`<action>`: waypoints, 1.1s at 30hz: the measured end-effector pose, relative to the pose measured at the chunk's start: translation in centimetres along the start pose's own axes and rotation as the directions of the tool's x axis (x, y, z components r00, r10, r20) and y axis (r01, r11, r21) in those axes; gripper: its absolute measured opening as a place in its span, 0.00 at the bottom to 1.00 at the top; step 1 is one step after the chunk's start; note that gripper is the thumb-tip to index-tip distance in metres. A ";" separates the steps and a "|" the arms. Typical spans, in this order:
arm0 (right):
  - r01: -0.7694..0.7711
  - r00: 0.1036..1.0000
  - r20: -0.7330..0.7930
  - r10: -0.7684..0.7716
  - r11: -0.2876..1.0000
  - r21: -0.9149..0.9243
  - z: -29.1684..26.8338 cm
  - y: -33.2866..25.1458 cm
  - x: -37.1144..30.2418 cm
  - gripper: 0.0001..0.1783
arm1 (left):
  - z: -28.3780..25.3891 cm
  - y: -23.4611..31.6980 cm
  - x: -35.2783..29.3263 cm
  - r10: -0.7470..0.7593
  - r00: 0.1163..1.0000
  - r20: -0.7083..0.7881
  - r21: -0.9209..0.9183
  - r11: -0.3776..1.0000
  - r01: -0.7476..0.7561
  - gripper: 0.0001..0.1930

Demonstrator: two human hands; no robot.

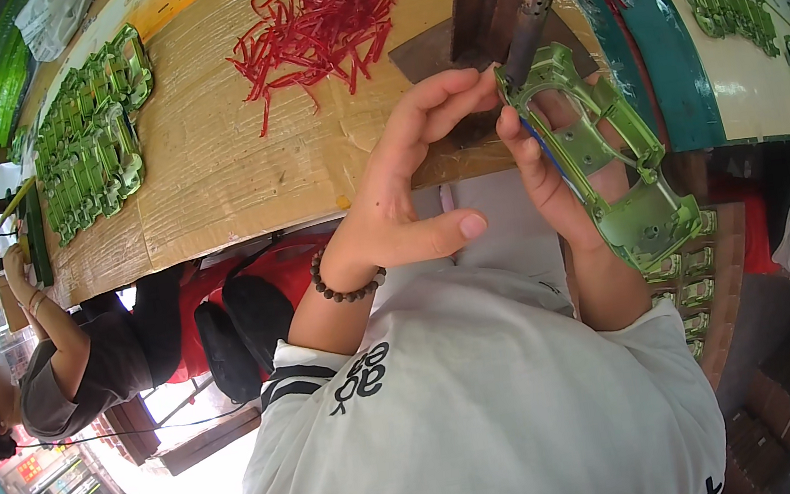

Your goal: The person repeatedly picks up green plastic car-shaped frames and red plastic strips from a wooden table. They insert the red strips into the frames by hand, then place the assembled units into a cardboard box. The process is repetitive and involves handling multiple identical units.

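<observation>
A green plastic frame [593,146] with large openings is tilted in my right hand [552,179], which supports it from its left side and from behind; some of those fingers show through the openings. The frame's upper corner lies at the tip of a dark tool with a perforated metal nozzle [534,3], which looks like a hot-air gun. My left hand [395,171], with a beaded bracelet at the wrist, is open beside that corner. Its fingertips come close to the frame, but I cannot tell whether they touch. The left thumb is spread apart.
A loose pile of thin red strips [328,24] lies on the cardboard-covered table [211,162]. Rows of green frames [92,138] sit at left, more [724,3] at far right. A metal post [483,7] stands ahead. People work on both sides.
</observation>
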State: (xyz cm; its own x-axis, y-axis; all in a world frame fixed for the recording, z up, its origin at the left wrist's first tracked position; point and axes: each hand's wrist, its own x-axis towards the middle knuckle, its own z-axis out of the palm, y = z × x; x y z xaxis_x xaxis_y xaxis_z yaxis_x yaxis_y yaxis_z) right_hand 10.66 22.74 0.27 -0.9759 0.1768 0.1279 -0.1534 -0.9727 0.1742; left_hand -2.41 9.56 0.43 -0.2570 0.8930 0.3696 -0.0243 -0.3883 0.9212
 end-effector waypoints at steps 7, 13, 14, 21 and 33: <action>-0.065 0.995 0.078 0.064 0.998 0.000 -1.5 -0.8 -0.1 0.29 | -0.2 -0.1 -0.1 0.024 1.000 0.006 0.014 1.000 -0.024 0.44; -0.094 0.994 0.052 0.093 0.996 0.005 -1.6 -1.1 0.0 0.32 | -0.3 -0.1 -0.2 0.034 0.999 0.010 0.006 0.999 -0.034 0.43; -0.102 0.994 0.036 0.101 0.995 0.014 -1.3 -1.0 0.0 0.32 | -0.3 -0.1 -0.3 0.036 0.999 0.009 0.001 0.999 -0.036 0.43; -0.054 0.990 -0.137 0.037 0.991 -0.122 0.2 -0.4 0.1 0.29 | -0.3 0.0 -0.5 0.014 1.000 -0.020 -0.030 0.999 -0.015 0.41; 0.058 0.772 -0.284 -0.569 0.508 -0.859 6.1 -10.1 -4.5 0.25 | -0.1 -0.5 -0.4 0.027 0.980 -0.196 -0.103 0.994 -0.048 0.34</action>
State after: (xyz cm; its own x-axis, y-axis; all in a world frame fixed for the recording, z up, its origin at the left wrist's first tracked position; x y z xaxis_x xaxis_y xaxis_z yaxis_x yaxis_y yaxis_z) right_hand 17.56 32.72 3.89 -0.7100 0.6472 -0.2777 -0.2680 -0.6130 -0.7432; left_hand -2.35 9.41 -0.16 -0.4415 0.8205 0.3631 -0.1114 -0.4517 0.8852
